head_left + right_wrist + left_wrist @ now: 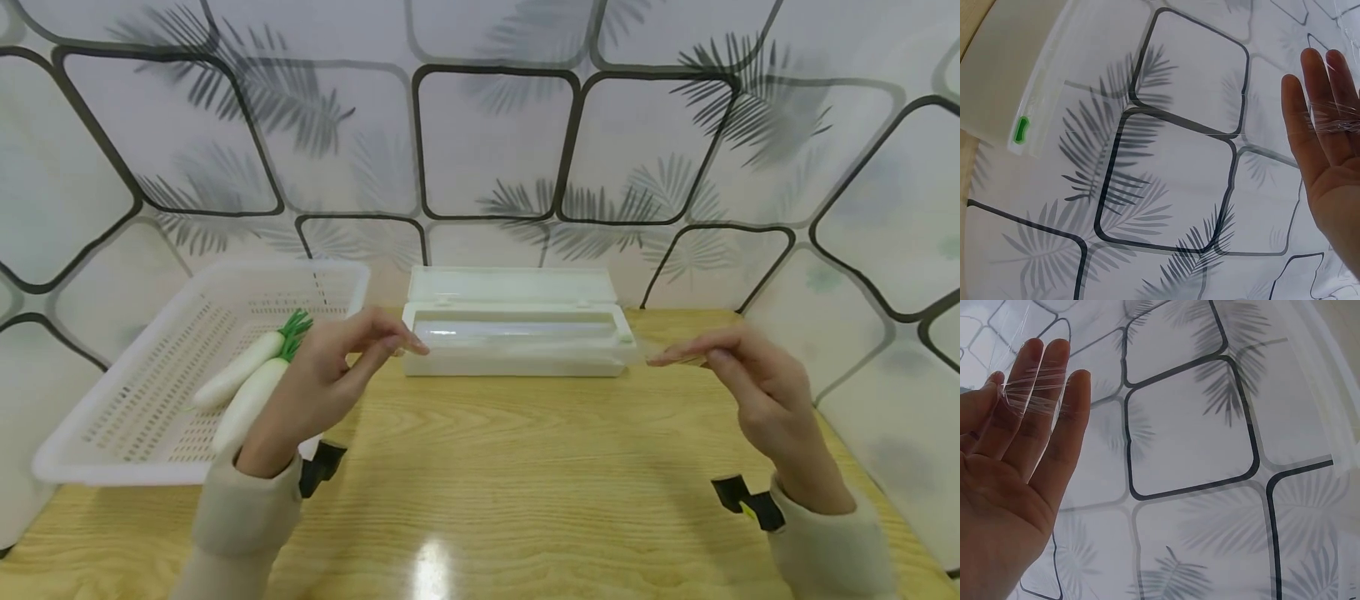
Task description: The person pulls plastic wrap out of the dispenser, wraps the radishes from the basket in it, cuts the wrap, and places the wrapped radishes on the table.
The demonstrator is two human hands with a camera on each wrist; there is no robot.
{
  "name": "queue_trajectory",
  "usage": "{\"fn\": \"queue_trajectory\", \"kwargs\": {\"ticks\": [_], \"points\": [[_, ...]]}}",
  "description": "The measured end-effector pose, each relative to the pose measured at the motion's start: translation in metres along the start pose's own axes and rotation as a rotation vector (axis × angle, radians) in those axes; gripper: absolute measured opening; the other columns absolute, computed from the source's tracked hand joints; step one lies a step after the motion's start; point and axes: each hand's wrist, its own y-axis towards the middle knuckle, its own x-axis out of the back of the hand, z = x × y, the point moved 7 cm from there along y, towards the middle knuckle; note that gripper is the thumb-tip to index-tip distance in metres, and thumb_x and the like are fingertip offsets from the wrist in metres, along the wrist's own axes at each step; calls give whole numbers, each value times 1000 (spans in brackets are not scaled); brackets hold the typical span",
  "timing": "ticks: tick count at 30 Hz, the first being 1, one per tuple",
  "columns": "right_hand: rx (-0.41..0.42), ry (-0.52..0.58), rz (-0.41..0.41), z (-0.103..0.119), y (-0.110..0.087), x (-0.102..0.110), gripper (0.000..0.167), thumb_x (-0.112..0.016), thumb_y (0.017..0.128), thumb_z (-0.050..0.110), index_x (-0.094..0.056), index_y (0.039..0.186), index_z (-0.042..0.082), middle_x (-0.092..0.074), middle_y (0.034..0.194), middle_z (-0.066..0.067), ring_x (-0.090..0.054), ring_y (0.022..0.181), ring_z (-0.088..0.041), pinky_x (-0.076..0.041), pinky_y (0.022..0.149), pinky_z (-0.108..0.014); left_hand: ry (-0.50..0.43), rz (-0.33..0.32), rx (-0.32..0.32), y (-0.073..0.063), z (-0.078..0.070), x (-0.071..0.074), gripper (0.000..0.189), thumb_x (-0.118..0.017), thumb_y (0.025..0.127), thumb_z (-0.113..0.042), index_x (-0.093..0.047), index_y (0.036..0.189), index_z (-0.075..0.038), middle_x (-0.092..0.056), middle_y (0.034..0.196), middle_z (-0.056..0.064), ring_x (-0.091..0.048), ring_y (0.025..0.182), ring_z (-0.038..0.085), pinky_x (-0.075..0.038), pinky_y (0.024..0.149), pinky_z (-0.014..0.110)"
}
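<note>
Film (pixel 1034 394) out, pinched by left hand (pixel 318 379) and right hand (pixel 768 392) flanking dispenser (pixel 517 362) — cut unclear; radishes (pixel 242 368) left of dispenser bare.

White radishes (pixel 238 371) in a plastic basket (pixel 123 473)

No text, label, brand, number or sign can be read in the three views: none on the box (pixel 517 364) or the green slider (pixel 1021 129) at its end, none on the basket (pixel 150 475) to the left of the box, and none on the patterned wall (pixel 495 150) behind the box.
</note>
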Motion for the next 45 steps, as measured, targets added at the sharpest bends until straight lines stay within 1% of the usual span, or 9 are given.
{"fn": "queue_trajectory", "kwargs": {"ticks": [4,6,12,15,20,23,26,37,45], "points": [[38,38,14,6,-1,-5,21,-35,100,-20,-54,105,-27,-70,108,-21,-70,105,-25,-52,95,-28,-10,15,-45,-3,-7,-2,14,-56,101,5,-68,103,-1,-74,94,8,-44,58,1,-42,62,18],[34,45,35,8,-4,-8,21,-36,101,-18,-54,106,-27,-70,109,-21,-69,106,-24,-52,96,-28,-27,64,-52,-8,-9,-5,13,-54,103,1,-67,105,-1,-74,95,8,-54,69,4,-47,67,20],[-34,81,240,6,-26,-16,23,-36,103,-14,-58,108,-21,-68,121,-20,-65,116,-23,-49,98,-26,-129,350,5,-35,-12,-25,21,-55,100,7,-66,112,-8,-72,105,3,-64,85,10,-54,73,26],[-117,36,371,1,-42,-19,24,-38,102,-15,-61,109,-9,-64,127,-16,-60,121,-21,-48,97,-24,-167,486,48,-49,-10,-36,25,-55,100,7,-65,114,-12,-70,110,0,-67,97,12,-56,80,30],[-364,-61,569,-14,-70,-28,42,-44,96,-22,-62,107,15,-58,118,-3,-58,102,-15,-49,81,-27,-174,624,80,-70,-4,-54,18,-56,102,0,-64,109,-15,-67,113,-2,-65,101,11,-55,83,28],[-474,-47,693,-26,-87,-40,43,-44,98,-20,-60,108,19,-59,111,1,-58,91,-13,-52,74,-28,-146,700,119,-81,2,-66,15,-59,102,-3,-68,103,-15,-65,111,-5,-62,100,7,-54,83,26],[-496,-34,768,-38,-100,-48,34,-47,100,-14,-61,107,16,-62,107,0,-60,88,-13,-54,72,-27,-73,768,134,-91,8,-81,13,-64,99,-4,-71,97,-15,-62,103,-10,-57,96,1,-52,83,21],[-646,-112,868,-72,-129,-58,23,-56,100,-3,-69,92,14,-63,93,7,-54,86,-1,-50,71,-27,58,887,306,-113,37,-115,11,-75,89,-8,-76,86,-18,-60,89,-19,-49,86,-2,-48,77,17],[-635,-110,876,-78,-133,-58,21,-56,99,-3,-68,92,13,-64,94,6,-56,88,-1,-51,73,-27,60,879,316,-119,44,-121,9,-76,88,-6,-79,86,-15,-61,85,-16,-51,79,-4,-51,78,18]]}}
